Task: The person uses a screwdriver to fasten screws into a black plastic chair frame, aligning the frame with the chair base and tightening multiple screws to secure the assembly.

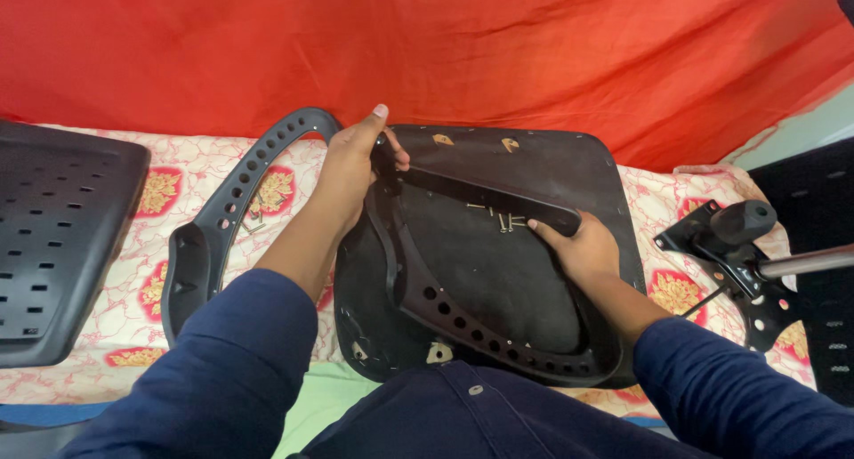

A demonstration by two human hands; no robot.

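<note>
Mid-frame, the left hand (351,161) grips the black armrest (418,281) on the seat base (551,161); the right hand (583,245) clasps its bar end

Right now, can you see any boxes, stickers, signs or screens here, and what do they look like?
No boxes, signs or screens in view.
Possible stickers: small tan patches near the far edge and near edge of the black seat base; too small to tell if they are labels.
Left hand: grips the black armrest at the seat's far left.
Right hand: rests on the same armrest, beside loose screws.
</note>
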